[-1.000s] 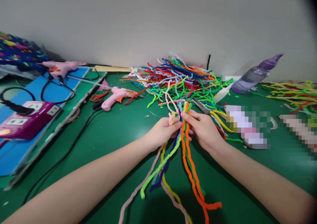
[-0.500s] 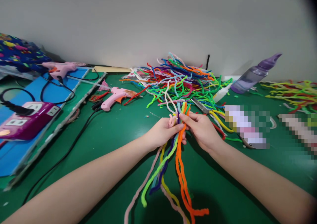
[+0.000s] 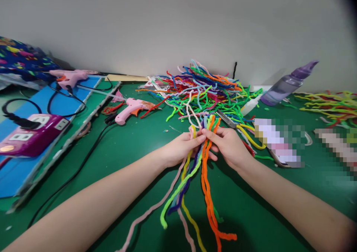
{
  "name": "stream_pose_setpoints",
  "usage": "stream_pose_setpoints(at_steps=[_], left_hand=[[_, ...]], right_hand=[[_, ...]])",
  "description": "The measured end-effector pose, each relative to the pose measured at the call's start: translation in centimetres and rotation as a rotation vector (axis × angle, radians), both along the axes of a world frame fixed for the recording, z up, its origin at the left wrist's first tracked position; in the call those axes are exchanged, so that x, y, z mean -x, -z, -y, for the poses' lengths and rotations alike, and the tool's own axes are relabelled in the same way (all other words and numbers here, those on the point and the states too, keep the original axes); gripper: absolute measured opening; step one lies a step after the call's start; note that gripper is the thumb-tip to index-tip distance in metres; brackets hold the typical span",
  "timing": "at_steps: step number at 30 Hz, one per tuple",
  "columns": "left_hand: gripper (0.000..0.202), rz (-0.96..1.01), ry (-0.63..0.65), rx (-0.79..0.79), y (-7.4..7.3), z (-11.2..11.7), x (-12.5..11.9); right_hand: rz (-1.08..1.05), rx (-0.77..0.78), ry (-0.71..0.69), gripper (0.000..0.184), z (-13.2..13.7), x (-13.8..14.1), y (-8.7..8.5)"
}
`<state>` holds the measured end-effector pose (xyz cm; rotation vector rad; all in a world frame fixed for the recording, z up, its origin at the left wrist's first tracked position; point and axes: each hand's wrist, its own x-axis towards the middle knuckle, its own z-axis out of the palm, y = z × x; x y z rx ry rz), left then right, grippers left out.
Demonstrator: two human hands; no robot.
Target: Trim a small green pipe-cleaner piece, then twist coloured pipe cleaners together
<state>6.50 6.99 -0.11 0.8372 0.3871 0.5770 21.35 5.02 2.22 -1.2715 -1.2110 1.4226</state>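
My left hand (image 3: 185,144) and my right hand (image 3: 224,142) meet over the green table, both closed on one bunch of fuzzy pipe cleaners. Orange pipe cleaners (image 3: 206,185) pass under my right thumb and hang toward me. By my left fingers run a lime green pipe cleaner (image 3: 181,188), a dark purple one (image 3: 181,200), a yellow one (image 3: 192,220) and a pale pink one (image 3: 156,207). Short upper ends of the bunch stick up beyond my thumbs. The fingers behind the bunch are partly hidden.
A large heap of coloured pipe cleaners (image 3: 200,88) lies against the wall. Pink glue guns (image 3: 132,110) and a purple power strip (image 3: 33,135) with black cords stand left. Right are a purple bottle (image 3: 290,83), a small white bottle (image 3: 250,105), a metal tool (image 3: 225,119) and pixelated items.
The upper ends have spread, with the yellow and pink ones now apart at my left fingers. The lower pink and yellow strands have swung left. My right fingers have opened slightly behind the bunch.
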Motion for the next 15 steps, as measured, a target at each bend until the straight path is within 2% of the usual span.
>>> stream_pose_setpoints(at_steps=[3, 5, 9, 13, 15], left_hand=[[0.02, -0.005, 0.081, 0.094, -0.18, 0.04, 0.12], [0.026, 0.004, 0.119, 0.123, -0.14, 0.11, 0.1], [0.037, -0.004, 0.09, 0.13, 0.21, 0.24, -0.12], [0.035, -0.066, 0.067, 0.104, 0.29, 0.41, -0.38], [0.032, -0.086, 0.048, 0.082, 0.23, 0.45, -0.47]], right_hand=[[0.104, -0.006, -0.003, 0.033, 0.12, 0.06, -0.33], [0.159, -0.008, -0.035, 0.034, 0.16, 0.04, -0.42], [0.166, -0.052, -0.059, 0.027, 0.19, -0.03, -0.04], [0.223, -0.139, -0.009, 0.02, 0.43, 0.23, 0.4], [0.197, -0.123, 0.024, 0.022, 0.61, 0.49, 0.32]])
